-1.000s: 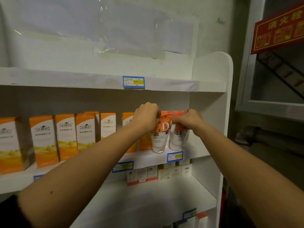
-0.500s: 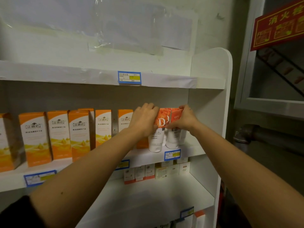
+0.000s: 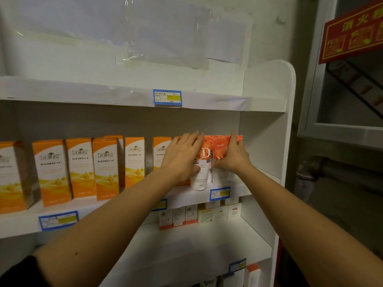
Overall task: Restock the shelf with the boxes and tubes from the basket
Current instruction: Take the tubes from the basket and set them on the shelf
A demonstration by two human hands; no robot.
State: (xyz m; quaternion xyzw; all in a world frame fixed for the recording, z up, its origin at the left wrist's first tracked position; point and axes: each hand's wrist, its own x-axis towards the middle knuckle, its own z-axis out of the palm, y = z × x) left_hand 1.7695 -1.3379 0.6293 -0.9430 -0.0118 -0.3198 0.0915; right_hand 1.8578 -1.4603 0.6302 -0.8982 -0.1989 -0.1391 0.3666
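**A:** so the two tubes are basically home. left tube (image 3: 200, 179) and right tube (image 3: 220, 150) both stand cap-down at the right end of the middle shelf (image 3: 186, 196), touching each other, just above the price tag (image 3: 220, 193).

**B:** is anything actually being gripped though?

**A:** doesn't look like it. left hand (image 3: 182, 156) lies flat on the front of the left tube with fingers straight. right hand (image 3: 232, 158) is spread flat over the right one, fingers pointing up. looks like pressing and squaring up, not grasping.

**B:** I'd push low then. shove a cap-down tube near its top and it'll probably tip.

**A:** yeah, and ease them back together so the fronts line up. the orange boxes (image 3: 105, 166) run right up to the left hand, and the side panel (image 3: 265, 152) is near on the right, so there's not much room for sideways wobble.

**B:** then lift both palms off slowly, I guess. basket?

**A:** not in view, so no idea what's left to stock.
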